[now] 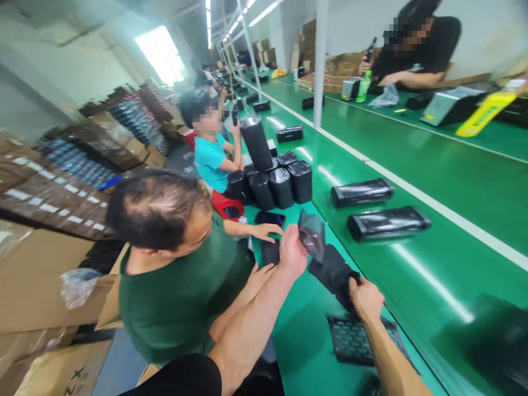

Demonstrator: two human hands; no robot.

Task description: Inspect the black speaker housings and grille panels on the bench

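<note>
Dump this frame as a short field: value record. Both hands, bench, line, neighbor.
left_hand: own left hand, grip on crumpled dark plastic film, raised
right_hand: own right hand, grip on end of black sheet
near_right_hand: black slotted panel, on bench
bench_far_end: pile of black wrapped units, one slanting on top
line_surface: two black wrapped units lying side by side
neighbor: person in green shirt, both hands at a dark piece

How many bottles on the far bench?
2: a green bottle beside the smaller silver box, and a yellow bottle at the right, by the larger silver box. Others may be hidden behind things there.
</note>
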